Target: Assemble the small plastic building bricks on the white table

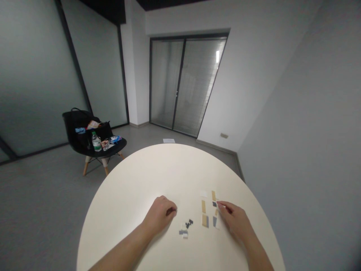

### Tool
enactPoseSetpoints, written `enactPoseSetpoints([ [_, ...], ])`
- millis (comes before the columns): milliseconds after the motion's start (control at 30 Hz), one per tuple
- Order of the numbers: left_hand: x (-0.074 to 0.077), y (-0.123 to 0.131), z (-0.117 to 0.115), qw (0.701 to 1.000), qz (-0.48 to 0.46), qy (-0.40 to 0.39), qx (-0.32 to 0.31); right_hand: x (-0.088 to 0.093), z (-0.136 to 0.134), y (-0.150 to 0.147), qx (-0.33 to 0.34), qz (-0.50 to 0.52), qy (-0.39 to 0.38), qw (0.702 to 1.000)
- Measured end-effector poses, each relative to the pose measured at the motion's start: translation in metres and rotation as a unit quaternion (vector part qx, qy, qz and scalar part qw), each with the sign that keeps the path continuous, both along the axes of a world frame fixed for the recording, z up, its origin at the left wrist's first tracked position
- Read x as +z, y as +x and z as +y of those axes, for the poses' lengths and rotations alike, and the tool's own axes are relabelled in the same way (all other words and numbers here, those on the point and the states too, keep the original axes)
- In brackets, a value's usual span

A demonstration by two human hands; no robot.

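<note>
My left hand [160, 213] rests on the table with its fingers curled into a loose fist; nothing shows in it. To its right lies a small cluster of dark pieces [188, 224], with grey and white flat pieces [183, 232] just below. My right hand [232, 218] has its thumb and fingertips pinched together beside a small dark piece [214, 204]. Whatever is between those fingertips is too small to make out. Around them are tan strips [213, 195], a second tan strip [203, 206], a tan-and-grey block [205, 221] and a grey-and-white piece [215, 222].
The round white table [135, 177] fills the lower view. Beyond its left edge stands a black chair [70, 128] carrying a bag, a bottle [96, 142] and packets. A white sheet [169, 140] shows past the far edge. Walls and glass doors [186, 86] enclose the room.
</note>
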State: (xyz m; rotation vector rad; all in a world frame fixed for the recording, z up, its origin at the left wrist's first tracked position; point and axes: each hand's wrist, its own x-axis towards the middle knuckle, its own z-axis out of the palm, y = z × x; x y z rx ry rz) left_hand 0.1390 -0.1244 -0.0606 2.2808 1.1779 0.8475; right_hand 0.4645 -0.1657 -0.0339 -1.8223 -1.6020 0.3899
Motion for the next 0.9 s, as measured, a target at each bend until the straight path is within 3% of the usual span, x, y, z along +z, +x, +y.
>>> enactPoseSetpoints([
  [300, 0.001, -0.003, 0.0, 1.0, -0.024, -0.015, 0.009, 0.001, -0.002, -0.001, -0.002, 0.015, 0.005, 1.0],
  [433, 0.001, -0.005, 0.001, 0.988, -0.122, -0.083, 0.036, 0.001, -0.002, -0.001, -0.001, 0.008, 0.001, 1.0],
  [600, 0.005, -0.003, 0.001, 0.953, -0.251, -0.154, 0.07, 0.003, -0.001, -0.006, 0.0, 0.005, 0.026, 1.0],
  [733, 0.009, 0.001, 0.002, 0.911, -0.346, -0.216, 0.064, 0.007, 0.0, -0.028, 0.024, -0.01, 0.056, 0.998],
  [900, 0.008, 0.001, 0.003, 0.871, -0.407, -0.273, 0.036, 0.015, -0.002, -0.085, 0.148, -0.055, 0.113, 0.981],
])
